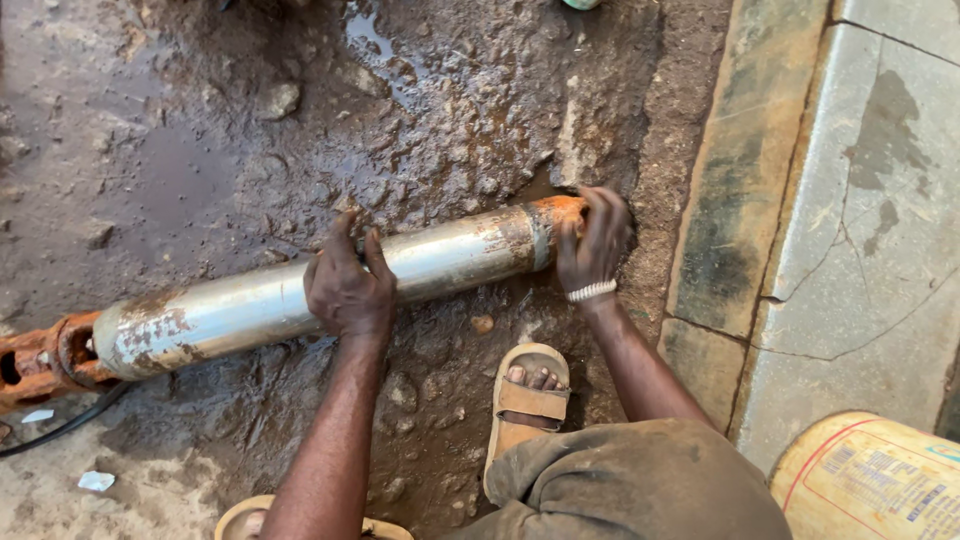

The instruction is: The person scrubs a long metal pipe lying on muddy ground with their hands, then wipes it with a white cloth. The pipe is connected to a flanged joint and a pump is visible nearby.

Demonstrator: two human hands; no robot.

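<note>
Muddy ground (200,150), hands (348,290) on cylindrical steel pump (450,255)

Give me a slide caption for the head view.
Both hands, left and right, grip a rusty metal cylinder on muddy ground.

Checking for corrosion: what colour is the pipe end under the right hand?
Rusty orange end cap, clearest in the head view.

Two hands (348,290), one pipe (250,305), one bucket (870,480)
</note>
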